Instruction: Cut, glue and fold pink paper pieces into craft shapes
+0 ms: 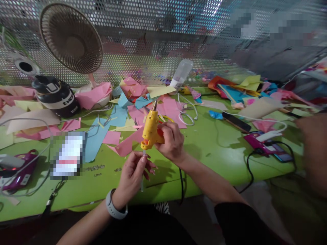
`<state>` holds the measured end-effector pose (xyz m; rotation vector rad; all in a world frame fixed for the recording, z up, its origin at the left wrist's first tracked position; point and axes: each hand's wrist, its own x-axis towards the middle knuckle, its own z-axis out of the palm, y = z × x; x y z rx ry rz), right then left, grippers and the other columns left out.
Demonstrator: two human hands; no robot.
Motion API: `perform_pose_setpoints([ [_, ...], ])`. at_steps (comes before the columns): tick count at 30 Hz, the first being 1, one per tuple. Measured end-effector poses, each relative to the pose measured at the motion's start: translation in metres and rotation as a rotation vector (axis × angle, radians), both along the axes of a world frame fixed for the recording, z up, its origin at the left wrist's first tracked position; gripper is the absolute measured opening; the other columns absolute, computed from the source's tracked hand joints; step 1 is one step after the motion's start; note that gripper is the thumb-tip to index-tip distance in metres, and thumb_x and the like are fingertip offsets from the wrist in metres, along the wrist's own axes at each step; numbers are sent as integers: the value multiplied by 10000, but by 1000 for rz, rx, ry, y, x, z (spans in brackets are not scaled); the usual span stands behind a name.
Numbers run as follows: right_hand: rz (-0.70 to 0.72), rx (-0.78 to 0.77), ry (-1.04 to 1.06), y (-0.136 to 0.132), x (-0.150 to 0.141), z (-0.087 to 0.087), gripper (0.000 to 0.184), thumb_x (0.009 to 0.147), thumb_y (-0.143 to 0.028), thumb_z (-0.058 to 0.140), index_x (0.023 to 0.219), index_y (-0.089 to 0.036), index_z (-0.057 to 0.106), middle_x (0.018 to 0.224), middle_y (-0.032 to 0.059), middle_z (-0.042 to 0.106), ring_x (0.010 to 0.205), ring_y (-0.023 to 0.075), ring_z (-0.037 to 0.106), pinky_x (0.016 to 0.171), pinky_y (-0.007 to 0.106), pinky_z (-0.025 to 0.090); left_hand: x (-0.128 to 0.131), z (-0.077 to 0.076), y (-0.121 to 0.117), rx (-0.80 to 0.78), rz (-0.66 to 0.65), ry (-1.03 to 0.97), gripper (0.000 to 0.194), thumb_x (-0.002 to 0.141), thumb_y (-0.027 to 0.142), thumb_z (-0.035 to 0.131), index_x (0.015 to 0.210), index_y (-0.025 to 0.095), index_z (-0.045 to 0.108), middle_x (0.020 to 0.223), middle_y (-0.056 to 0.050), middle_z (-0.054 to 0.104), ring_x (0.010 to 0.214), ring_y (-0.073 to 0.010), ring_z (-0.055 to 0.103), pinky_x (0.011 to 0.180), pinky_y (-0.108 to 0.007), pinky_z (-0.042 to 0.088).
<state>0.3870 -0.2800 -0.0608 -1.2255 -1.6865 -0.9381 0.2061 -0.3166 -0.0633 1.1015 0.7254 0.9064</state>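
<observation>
Glue gun (150, 129), yellow: just ahead of the left grip (135, 170), left of the right grip (170, 141); nozzle (154, 105) pointing away from the wearer, slightly right; long axis running near to far.
Room: bare worktop (214, 153) right of the right grip; paper scraps (126, 143) beyond the left; front edge near the left.
Right grip: closed round the handle.
Left grip: pinching a translucent glue stick (142, 185) at the gun's rear.

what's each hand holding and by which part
The right hand grips the yellow glue gun by its handle; the left hand pinches a translucent stick near its upper end.
</observation>
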Motion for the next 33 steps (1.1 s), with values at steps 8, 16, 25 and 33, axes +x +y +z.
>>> perform_pose_setpoints([
  [8,28,-3,0,-1,2,2,328,995,-404,451,1165,-146,559,953,105,587,856,204,619,724,295,541,-2,-1,-1,1,-56,-5,382,931,539,594,958,159,578,804,-63,745,614,-119,668,496,-196,513],
  [16,37,-27,2,-2,5,-3,320,950,-365,501,1184,-156,564,973,113,604,877,216,623,707,305,541,-3,1,-1,4,-57,4,413,920,564,598,969,154,596,811,-83,751,614,-135,671,503,-215,517],
  [25,68,30,-62,-4,6,1,281,987,-353,446,1120,-142,576,914,110,612,817,190,632,673,263,534,-3,-1,-2,11,-47,18,419,921,575,591,981,161,591,753,-55,720,528,-97,595,441,-179,425],
  [33,108,34,-80,-3,5,4,311,988,-359,450,1164,-136,575,921,109,611,814,187,622,676,260,542,-4,-7,-4,67,-23,51,336,977,503,545,1029,177,609,723,-17,682,502,-70,485,492,-194,403],
])
